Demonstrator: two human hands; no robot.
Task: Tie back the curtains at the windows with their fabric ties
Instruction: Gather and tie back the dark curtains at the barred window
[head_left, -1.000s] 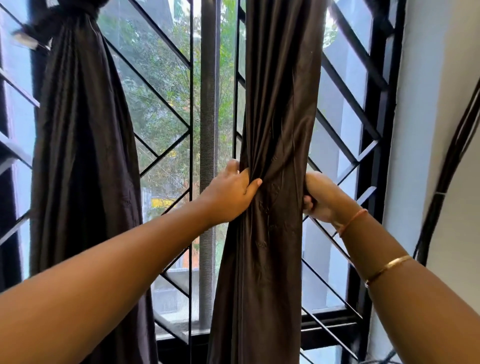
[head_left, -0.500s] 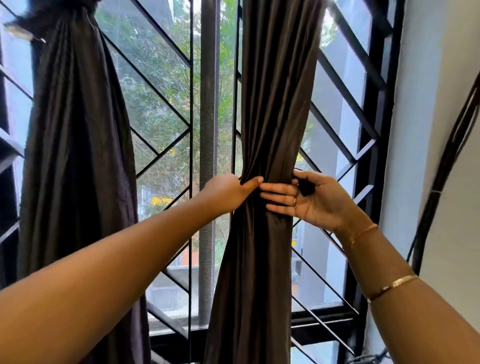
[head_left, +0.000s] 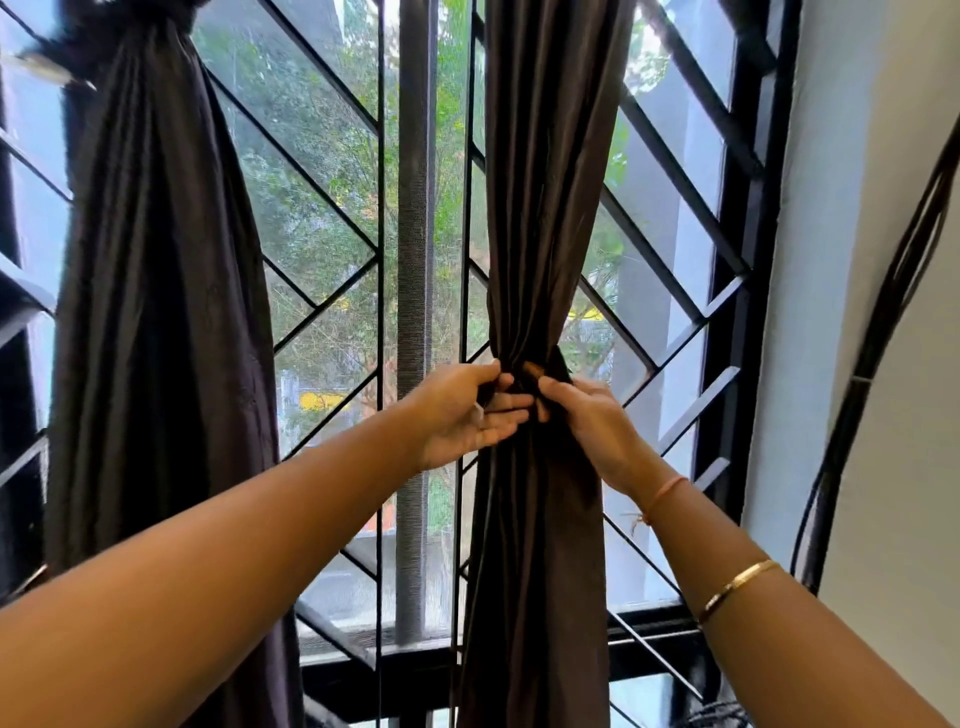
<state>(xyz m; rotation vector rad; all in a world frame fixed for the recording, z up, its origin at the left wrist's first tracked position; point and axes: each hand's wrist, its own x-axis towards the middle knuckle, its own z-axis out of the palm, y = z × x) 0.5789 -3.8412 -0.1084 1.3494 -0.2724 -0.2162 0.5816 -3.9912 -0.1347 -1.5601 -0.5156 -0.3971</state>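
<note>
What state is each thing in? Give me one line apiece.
Middle curtain: cinched at its waist.
Tie: round that waist, ends in both hands.
Left hand: pinches the tie.
Right hand: fingers curled on the tie.
Left curtain: bunched, gathered tight near its top.

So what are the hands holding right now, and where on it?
Both the left hand and right hand pinch the centre curtain at its gathered waist, one from each side.
</note>
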